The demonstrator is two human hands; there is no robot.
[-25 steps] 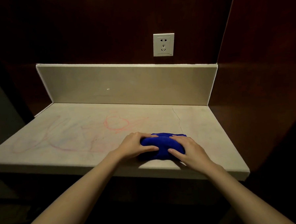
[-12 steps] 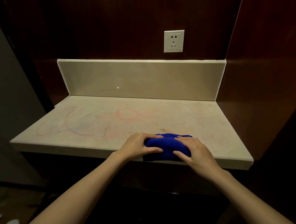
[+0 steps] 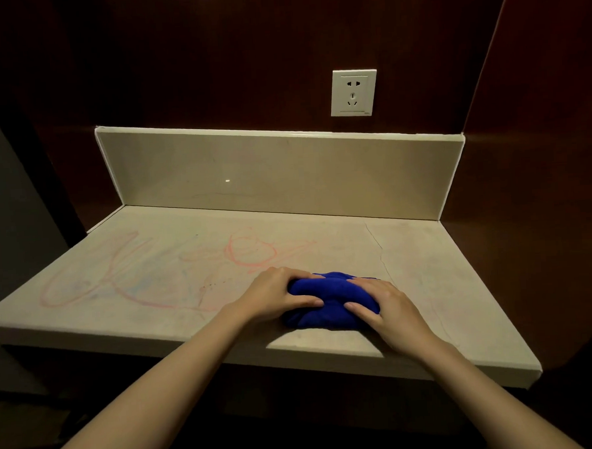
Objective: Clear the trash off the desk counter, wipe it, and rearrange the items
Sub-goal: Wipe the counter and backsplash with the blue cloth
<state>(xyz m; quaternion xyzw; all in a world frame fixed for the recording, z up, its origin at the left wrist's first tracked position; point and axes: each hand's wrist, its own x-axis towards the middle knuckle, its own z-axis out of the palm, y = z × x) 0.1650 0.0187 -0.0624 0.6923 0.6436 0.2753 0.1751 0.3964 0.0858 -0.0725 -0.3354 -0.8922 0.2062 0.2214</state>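
A bunched blue cloth (image 3: 329, 301) lies on the beige stone counter (image 3: 428, 286) near its front edge, right of centre. My left hand (image 3: 274, 297) grips the cloth's left side, its fingers curled over the top. From the other side my right hand (image 3: 384, 305) holds the cloth, fingers and thumb wrapped round it. Pink and pale blue crayon scribbles (image 3: 251, 254) cover the counter's left and middle.
A beige backsplash (image 3: 285, 176) runs along the back of the counter. A white wall socket (image 3: 353, 93) sits on the dark wood panel above it. Dark wood walls close the right side, and a thin crack (image 3: 380, 254) crosses the counter's right part.
The view has shifted a little. Both hands stay on the blue cloth, which sits slightly further from the front edge than half a second ago.
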